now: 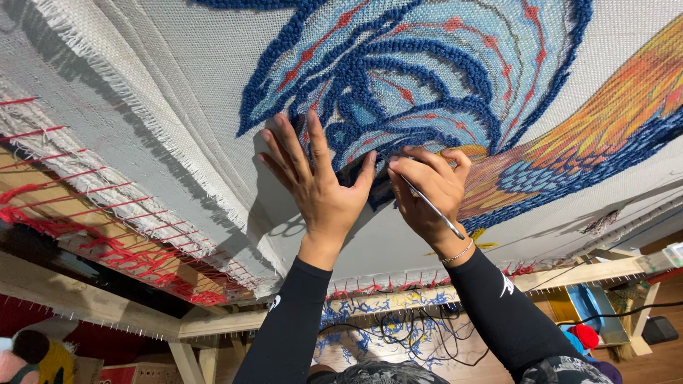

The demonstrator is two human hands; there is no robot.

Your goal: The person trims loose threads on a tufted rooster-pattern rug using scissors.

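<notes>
1. Pressing flat on the tufted cloth (178,92), the left hand (320,188) is spread wide, holding nothing; the dark blue pile (398,78) lies under its fingertips.
2. Just beside it, the right hand (430,192) grips a thin metal tool (434,208); its long axis slants from the wrist up-left to the pile.

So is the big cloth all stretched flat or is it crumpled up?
Stretched flat. The cloth spreads taut across the wooden frame, laced by red threads; the left hand presses flat on it.
</notes>
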